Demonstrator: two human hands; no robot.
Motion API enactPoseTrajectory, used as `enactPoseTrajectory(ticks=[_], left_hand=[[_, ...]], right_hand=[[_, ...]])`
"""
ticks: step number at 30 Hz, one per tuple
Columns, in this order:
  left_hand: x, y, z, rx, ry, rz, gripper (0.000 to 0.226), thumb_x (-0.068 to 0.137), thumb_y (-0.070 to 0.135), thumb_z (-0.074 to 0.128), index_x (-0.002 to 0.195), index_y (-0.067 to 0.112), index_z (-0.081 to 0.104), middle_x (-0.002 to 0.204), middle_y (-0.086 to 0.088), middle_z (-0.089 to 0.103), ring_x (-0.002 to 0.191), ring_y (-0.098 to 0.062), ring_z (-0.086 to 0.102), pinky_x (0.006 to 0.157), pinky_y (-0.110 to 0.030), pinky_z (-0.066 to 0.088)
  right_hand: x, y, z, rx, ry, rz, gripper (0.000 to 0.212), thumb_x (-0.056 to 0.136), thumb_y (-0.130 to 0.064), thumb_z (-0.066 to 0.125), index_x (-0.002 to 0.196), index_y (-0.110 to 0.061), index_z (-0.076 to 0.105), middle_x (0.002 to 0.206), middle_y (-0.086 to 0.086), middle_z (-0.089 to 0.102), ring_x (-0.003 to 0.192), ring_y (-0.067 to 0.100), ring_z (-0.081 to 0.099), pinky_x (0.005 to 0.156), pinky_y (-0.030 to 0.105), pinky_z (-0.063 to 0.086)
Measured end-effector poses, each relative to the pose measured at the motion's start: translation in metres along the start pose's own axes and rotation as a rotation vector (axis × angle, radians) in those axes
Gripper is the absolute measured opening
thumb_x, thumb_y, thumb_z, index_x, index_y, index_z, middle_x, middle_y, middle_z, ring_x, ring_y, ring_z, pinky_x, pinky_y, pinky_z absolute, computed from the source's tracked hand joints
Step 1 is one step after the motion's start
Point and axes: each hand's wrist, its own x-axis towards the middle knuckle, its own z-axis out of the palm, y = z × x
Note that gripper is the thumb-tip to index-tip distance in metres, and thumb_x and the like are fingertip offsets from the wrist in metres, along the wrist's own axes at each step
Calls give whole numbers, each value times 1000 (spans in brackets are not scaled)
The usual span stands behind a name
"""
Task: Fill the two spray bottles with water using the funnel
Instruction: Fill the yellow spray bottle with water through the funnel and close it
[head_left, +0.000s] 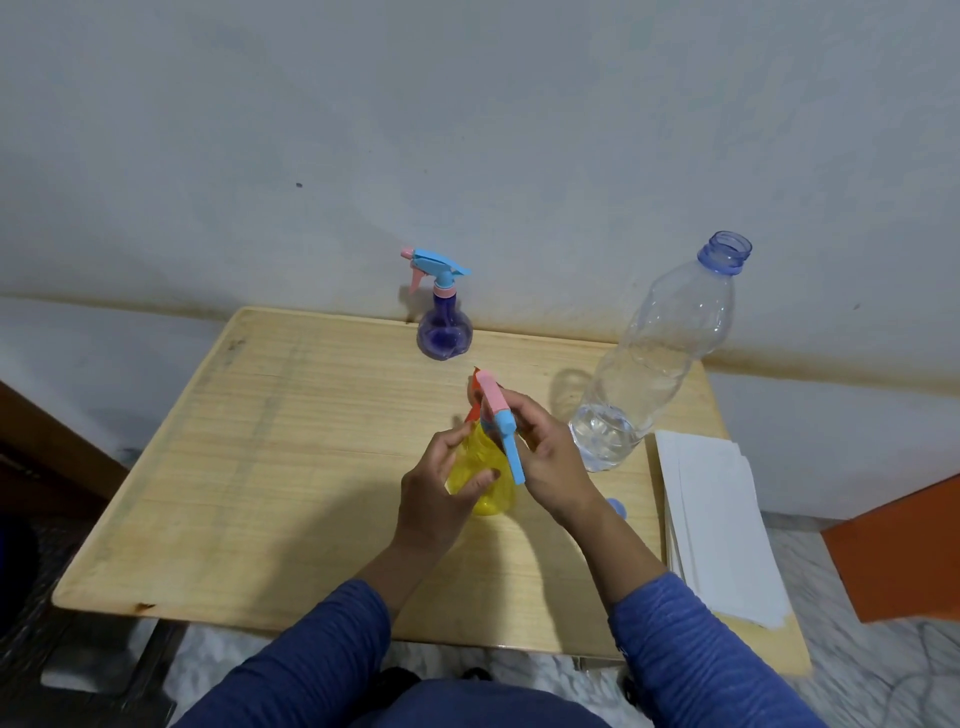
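Plain home room, stained wall (467, 130), small wooden table (311, 441)

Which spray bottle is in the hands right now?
The yellow spray bottle, held by both hands mid-table; the purple spray bottle stands untouched by the wall.

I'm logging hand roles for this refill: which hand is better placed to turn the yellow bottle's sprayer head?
Right. The right hand already grips the sprayer head, while the left hand wraps the yellow spray bottle body, steadying it on the table.
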Motion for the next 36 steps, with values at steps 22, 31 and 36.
enactPoseTrajectory(ticks=[22, 31, 36], left_hand=[[-1, 1, -2, -15, -8, 6, 57, 64, 48, 69, 117, 33, 52, 110, 33, 54, 96, 25, 51, 82, -4, 43], [2, 3, -3, 4, -23, -38, 53, 74, 16, 77, 121, 26, 54, 120, 15, 55, 110, 1, 51, 93, -25, 47], [5, 0, -3, -14, -46, -45, 54, 71, 22, 78, 118, 32, 53, 119, 15, 56, 114, -4, 53, 94, -19, 41]], right_hand=[[60, -93, -29, -126, 603, -188, 36, 81, -25, 71, 115, -27, 57, 93, -6, 68, 82, 3, 63, 72, 15, 48], [-13, -6, 9, -168, 866, 112, 37, 81, -21, 71, 117, -21, 61, 109, -4, 68, 98, 13, 63, 87, 21, 49], [-43, 21, 24, -225, 897, 342, 37, 84, -26, 68, 119, -21, 58, 105, 0, 67, 94, 11, 60, 78, 14, 38]])
